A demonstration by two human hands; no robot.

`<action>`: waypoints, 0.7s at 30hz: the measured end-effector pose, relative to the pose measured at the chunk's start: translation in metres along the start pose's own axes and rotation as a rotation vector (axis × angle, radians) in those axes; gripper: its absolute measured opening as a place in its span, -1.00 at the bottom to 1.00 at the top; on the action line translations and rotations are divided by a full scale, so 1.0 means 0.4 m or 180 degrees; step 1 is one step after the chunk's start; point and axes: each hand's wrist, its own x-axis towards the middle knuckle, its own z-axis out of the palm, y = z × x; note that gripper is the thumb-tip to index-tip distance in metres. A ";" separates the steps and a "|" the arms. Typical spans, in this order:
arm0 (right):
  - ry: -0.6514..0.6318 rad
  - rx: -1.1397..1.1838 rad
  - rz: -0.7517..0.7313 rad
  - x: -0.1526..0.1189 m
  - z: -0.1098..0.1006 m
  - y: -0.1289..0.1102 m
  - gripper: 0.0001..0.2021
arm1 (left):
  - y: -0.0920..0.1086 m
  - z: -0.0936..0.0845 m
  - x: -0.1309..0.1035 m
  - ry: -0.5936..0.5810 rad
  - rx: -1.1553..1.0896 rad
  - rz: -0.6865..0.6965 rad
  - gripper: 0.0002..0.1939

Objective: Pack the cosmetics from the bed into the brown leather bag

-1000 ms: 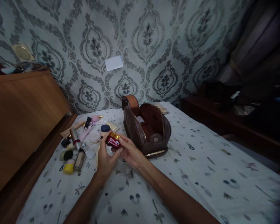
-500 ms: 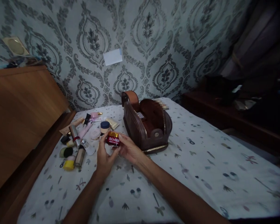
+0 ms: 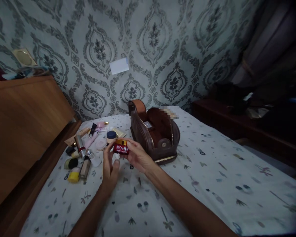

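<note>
A small red cream jar [image 3: 120, 148] with a gold lid and white lettering is raised over the bed, its label facing me. My right hand [image 3: 138, 156] is closed round the jar's right side. On the other side, my left hand [image 3: 110, 166] has its fingers against the jar's left edge, partly hidden, while its thumb stands apart below. Just beyond the hands, a brown leather toiletry bag [image 3: 154, 140] sits unzipped, with a small silvery patterned item [image 3: 148, 124] inside. A jar with a dark blue lid [image 3: 111, 135] stands behind my left hand.
Cosmetics lie grouped at the left: a yellow-capped jar [image 3: 74, 176], a foundation bottle [image 3: 85, 168], a silver tube [image 3: 80, 144], a cream tube [image 3: 118, 132] and several others. A patterned sheet [image 3: 199, 187] covers the bed. A wooden cabinet [image 3: 27, 121] borders the left side.
My left thumb has come away from the jar and dropped lower. The jar remains in my right hand, nearly in place. The view has tilted slightly upward.
</note>
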 end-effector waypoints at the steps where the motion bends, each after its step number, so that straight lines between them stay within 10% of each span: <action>1: -0.0030 -0.0020 -0.0059 -0.006 0.006 -0.011 -0.52 | 0.004 0.004 0.001 0.0070 -0.0004 -0.0063 -0.51; 6: -0.0037 -0.0086 -0.0429 -0.053 0.023 -0.104 -0.54 | 0.025 0.028 0.023 -0.0074 0.0623 -0.0027 -0.61; 13: 0.0550 -0.0486 -0.0957 -0.065 -0.018 -0.282 -0.55 | 0.084 0.121 0.093 -0.0975 0.1930 0.1450 -0.51; 21: 0.1075 -0.1017 -0.0946 0.014 -0.105 -0.336 -0.60 | 0.050 0.195 0.126 -0.1151 0.2690 0.1829 -0.59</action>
